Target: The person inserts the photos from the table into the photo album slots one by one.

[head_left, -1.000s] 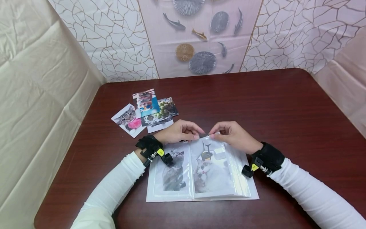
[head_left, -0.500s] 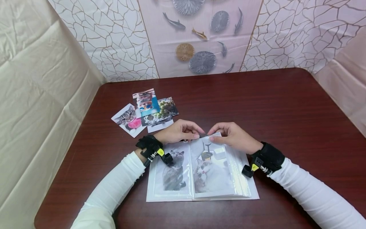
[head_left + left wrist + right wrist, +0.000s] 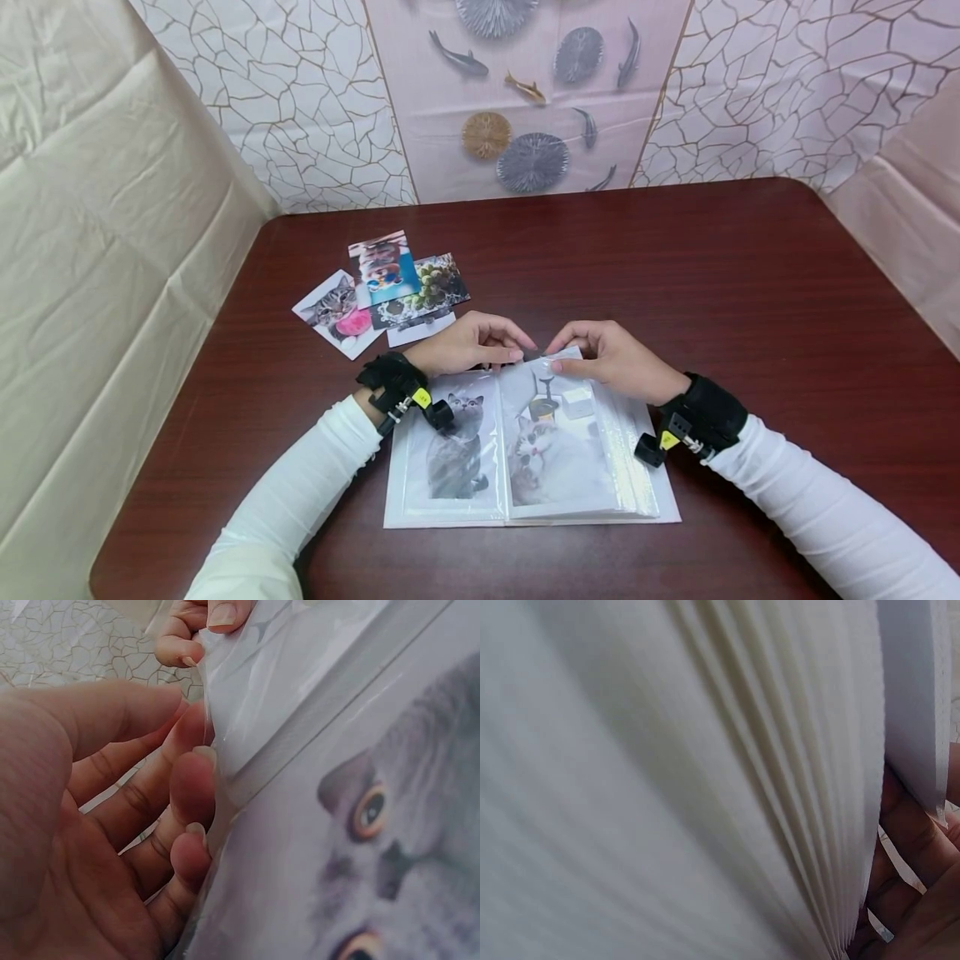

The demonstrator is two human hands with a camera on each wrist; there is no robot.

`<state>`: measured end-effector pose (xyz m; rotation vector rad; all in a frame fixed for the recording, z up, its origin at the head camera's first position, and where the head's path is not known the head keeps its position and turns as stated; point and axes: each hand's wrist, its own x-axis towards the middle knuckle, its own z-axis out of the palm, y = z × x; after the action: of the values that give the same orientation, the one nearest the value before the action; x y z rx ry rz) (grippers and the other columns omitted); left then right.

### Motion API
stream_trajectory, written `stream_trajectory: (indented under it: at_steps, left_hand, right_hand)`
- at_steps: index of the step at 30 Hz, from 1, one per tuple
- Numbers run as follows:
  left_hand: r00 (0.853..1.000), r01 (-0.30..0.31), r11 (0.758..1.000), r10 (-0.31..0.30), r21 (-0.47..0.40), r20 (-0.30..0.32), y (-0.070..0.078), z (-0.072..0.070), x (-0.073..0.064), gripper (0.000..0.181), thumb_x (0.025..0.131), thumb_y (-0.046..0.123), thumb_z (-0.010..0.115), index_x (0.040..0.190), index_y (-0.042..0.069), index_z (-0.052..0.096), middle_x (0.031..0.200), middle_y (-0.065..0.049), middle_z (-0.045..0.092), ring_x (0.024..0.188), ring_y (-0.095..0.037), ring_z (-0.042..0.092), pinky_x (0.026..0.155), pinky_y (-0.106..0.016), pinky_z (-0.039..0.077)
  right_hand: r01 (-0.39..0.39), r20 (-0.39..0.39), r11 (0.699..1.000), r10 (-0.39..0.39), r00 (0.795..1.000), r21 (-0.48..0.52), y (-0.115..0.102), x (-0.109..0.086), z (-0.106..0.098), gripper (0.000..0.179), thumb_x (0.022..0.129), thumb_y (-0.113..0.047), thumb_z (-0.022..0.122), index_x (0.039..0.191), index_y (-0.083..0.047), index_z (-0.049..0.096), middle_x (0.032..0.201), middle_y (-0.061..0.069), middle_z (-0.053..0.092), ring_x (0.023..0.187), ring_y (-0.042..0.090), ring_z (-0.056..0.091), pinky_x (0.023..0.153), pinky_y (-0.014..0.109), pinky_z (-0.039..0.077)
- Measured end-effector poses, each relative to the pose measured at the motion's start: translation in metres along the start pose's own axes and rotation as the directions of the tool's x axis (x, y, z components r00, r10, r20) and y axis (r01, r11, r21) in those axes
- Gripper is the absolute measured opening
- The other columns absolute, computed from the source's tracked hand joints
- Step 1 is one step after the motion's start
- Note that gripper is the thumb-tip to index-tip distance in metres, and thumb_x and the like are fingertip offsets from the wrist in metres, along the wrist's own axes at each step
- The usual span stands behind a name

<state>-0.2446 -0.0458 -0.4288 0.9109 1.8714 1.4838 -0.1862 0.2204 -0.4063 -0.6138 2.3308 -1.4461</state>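
Note:
An open photo album (image 3: 669, 507) with clear sleeves lies in front of me. Its left page carries a grey cat photo (image 3: 453, 467). In the right page's sleeve (image 3: 626, 487) sits a pale photo of a white-and-grey cat (image 3: 562, 467), its top corner sticking up above the sleeve. My right hand (image 3: 618, 358) pinches that photo near its top edge, thumb in front and fingers behind. My left hand (image 3: 472, 342) has thumb and forefinger close together at the sleeve's top edge near the spine; in the left wrist view the other fingertips (image 3: 191, 787) touch the clear plastic.
Several loose photos, among them a tabby cat photo (image 3: 330, 312), a blue-toned photo (image 3: 390, 283) and a succulent photo (image 3: 442, 283), overlap beyond my left hand. The dark red table (image 3: 675, 250) runs back to a patterned cloth (image 3: 525, 100). Fanned album pages (image 3: 780, 750) fill the right wrist view.
My right fingers have shifted slightly at the photo's top edge, and more of its white corner shows. The left hand, the album and the loose photos have stayed put.

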Motion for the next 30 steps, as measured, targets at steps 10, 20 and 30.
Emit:
stream_trajectory:
  at_steps: [10, 20, 30]
  left_hand:
    - [1.000, 0.005, 1.000, -0.005, 0.003, 0.001, -0.0002, -0.0008, 0.0002, 0.026, 0.100, 0.001, 0.060, 0.125, -0.005, 0.065, 0.087, 0.006, 0.072, 0.067, -0.013, 0.059, 0.065, -0.027, 0.051]
    - [1.000, 0.026, 0.999, -0.026, -0.031, 0.000, 0.0016, 0.0004, -0.0001, 0.027, 0.099, 0.002, 0.061, 0.125, -0.005, 0.065, 0.091, 0.004, 0.075, 0.069, -0.013, 0.062, 0.065, -0.026, 0.051]
    - [1.000, 0.023, 0.999, -0.023, -0.047, -0.002, 0.0010, 0.0007, -0.0002, 0.027, 0.099, 0.000, 0.061, 0.125, -0.005, 0.065, 0.092, 0.005, 0.076, 0.070, -0.012, 0.064, 0.064, -0.025, 0.051]
  right_hand:
    - [-0.011, 0.004, 0.999, 0.011, 1.000, 0.037, -0.0020, -0.0002, -0.0011, 0.017, 0.097, -0.017, 0.069, 0.113, -0.010, 0.069, 0.083, 0.005, 0.072, 0.076, 0.010, 0.063, 0.070, 0.023, 0.049]
    - [-0.015, -0.008, 0.999, 0.016, 1.000, 0.044, -0.0034, -0.0018, -0.0010, 0.016, 0.099, -0.017, 0.067, 0.114, -0.011, 0.069, 0.067, 0.003, 0.059, 0.061, 0.009, 0.048, 0.062, 0.024, 0.040]
    - [-0.015, -0.005, 0.999, 0.015, 1.000, 0.053, -0.0038, -0.0015, -0.0006, 0.017, 0.099, -0.017, 0.067, 0.115, -0.011, 0.068, 0.070, 0.002, 0.061, 0.064, 0.009, 0.050, 0.063, 0.023, 0.041]
